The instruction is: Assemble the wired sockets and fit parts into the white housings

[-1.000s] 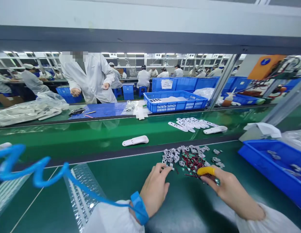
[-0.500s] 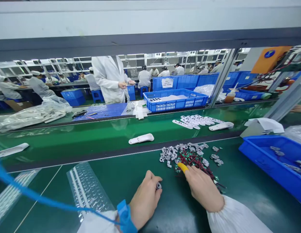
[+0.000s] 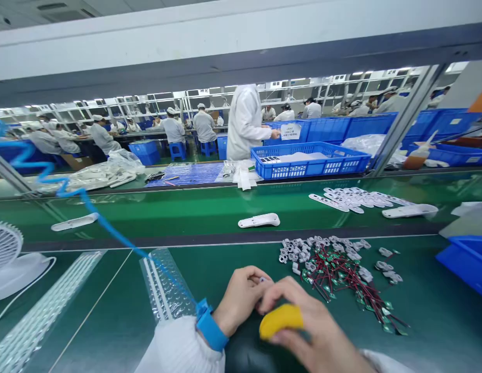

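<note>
My left hand, with a blue strap round the wrist, is closed on a small grey plastic part; only a bit of it shows between the fingers. Close against it is my right hand, blurred, with a yellow finger cot on one finger. Its fingers are curled in a pinch, and what they hold is hidden. To the right lies a pile of small green circuit boards with dark red wires. Loose grey plastic parts edge the pile along its far side.
White elongated shells and a cluster of flat white pieces lie on the green belt. A blue bin stands right, a white fan left. Bubble wrap and a coiled blue cord are beside my left arm.
My right hand has left the wire pile and come over to my left hand. My left hand still holds the grey part. The view has swung left; a co-worker behind has turned.
</note>
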{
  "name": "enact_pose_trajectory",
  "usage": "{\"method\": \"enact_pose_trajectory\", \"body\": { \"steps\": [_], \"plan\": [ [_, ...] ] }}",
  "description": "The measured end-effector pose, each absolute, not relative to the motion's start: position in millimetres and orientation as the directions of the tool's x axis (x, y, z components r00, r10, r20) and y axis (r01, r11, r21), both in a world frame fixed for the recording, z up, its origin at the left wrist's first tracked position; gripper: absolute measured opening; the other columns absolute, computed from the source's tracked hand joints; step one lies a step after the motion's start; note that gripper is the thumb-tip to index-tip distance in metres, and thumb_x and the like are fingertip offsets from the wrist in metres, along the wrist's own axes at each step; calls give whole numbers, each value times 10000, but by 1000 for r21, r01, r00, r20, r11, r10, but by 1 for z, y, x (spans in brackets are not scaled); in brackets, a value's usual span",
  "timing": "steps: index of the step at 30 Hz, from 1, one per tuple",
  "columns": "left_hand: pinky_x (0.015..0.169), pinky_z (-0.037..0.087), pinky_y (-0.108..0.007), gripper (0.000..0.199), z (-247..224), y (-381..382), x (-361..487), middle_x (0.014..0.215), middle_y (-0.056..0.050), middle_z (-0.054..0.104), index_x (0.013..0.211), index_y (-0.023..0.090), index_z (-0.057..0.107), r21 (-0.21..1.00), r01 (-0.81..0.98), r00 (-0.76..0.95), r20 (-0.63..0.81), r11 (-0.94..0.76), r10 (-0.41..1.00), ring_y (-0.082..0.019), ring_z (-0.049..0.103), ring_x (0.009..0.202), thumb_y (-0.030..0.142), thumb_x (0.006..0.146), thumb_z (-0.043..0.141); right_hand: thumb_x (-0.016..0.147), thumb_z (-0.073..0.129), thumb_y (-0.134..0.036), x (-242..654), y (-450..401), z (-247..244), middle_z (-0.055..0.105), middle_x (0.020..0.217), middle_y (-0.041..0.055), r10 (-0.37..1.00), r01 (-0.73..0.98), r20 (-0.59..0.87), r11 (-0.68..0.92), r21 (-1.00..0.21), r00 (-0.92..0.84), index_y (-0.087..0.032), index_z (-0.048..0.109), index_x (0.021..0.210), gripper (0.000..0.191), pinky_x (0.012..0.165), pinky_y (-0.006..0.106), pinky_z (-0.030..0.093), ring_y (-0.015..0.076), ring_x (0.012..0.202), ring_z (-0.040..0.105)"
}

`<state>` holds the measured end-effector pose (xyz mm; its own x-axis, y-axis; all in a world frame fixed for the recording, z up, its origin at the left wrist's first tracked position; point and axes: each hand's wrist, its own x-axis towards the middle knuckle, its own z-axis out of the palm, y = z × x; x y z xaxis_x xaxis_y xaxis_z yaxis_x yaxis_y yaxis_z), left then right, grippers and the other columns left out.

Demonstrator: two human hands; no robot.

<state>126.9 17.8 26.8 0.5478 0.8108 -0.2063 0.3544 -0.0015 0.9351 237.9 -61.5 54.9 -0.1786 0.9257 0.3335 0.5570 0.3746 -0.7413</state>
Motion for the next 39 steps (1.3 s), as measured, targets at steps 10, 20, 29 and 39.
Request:
{"method": "enact_pose_trajectory", "body": {
  "steps": [10, 20, 29, 39],
  "plan": [
    [700, 399, -408, 255, 35, 17, 125, 816, -51, 549, 727, 183, 591, 786, 449, 657, 32, -425, 753, -265, 561, 768, -17, 734, 433, 805, 545, -261, 180, -44, 68, 520, 1239, 136, 866, 670, -15, 376, -640, -500, -105, 462, 1240, 469, 1014, 417, 280, 246, 1142, 461],
    [547, 475, -273, 108, 34, 18, 132, 666, -17, 538, 735, 160, 520, 972, 226, 612, -97, -56, 785, -163, 574, 601, 215, 808, 464, 801, 516, -356, 167, -45, 41, 644, 1002, -32, 918, 274, 162, 271, -923, -363, -348, 621, 1001, 226, 824, 261, 461, 165, 983, 575],
    [266, 360, -126, 364, 19, -5, 86, 629, 51, 434, 693, 136, 588, 984, 41, 509, -171, 175, 844, -47, 453, 385, 484, 641, 681, 638, 728, -297, 237, -61, 42, 567, 617, -20, 949, -284, -21, 73, -956, 314, -213, 664, 693, 119, 517, 203, 444, 88, 527, 510],
    [243, 336, -89, 391, 6, -17, 80, 574, 68, 451, 655, 136, 609, 928, -29, 541, -297, 371, 787, -6, 422, 307, 501, 580, 730, 565, 763, -280, 216, -61, 21, 544, 622, -19, 974, -295, -55, 13, -956, 222, -180, 665, 566, 140, 523, 154, 408, 70, 550, 494]
  ]
}}
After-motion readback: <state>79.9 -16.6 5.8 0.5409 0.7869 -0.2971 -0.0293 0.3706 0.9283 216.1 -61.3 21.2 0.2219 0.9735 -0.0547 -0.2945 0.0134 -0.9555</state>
